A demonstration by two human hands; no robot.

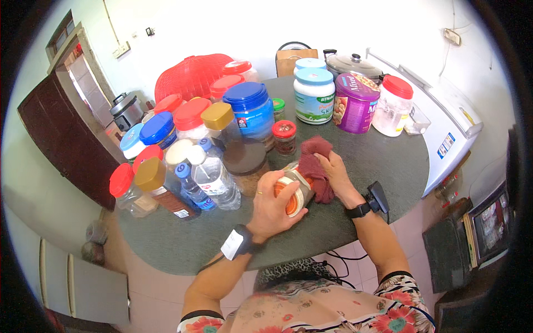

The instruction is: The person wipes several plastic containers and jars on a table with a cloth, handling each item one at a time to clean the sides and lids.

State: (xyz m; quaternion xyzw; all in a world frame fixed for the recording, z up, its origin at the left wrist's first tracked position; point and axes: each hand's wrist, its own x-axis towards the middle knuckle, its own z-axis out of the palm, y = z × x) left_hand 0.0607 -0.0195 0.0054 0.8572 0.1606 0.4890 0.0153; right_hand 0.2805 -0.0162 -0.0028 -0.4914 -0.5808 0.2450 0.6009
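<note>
My left hand (273, 206) is closed around a small jar (300, 195) with an orange and white lid, tipped on its side above the near part of the table. In my right hand (336, 173) is a dark red cloth (318, 161), bunched up and pressed against the jar's far side. Just beyond the jar stands a small glass jar (285, 139) with a red lid. To the left of my left hand are a clear plastic bottle (218, 180) with a white cap and a wide jar (246, 161) with a dark brown lid.
Many lidded jars crowd the left of the dark table (383, 161). At the back right stand a white tub (313, 97), a purple tin (356, 105) and a red-lidded jar (393, 105). Behind them is a lidded pan (353, 65). A white freezer (452, 133) borders the right side.
</note>
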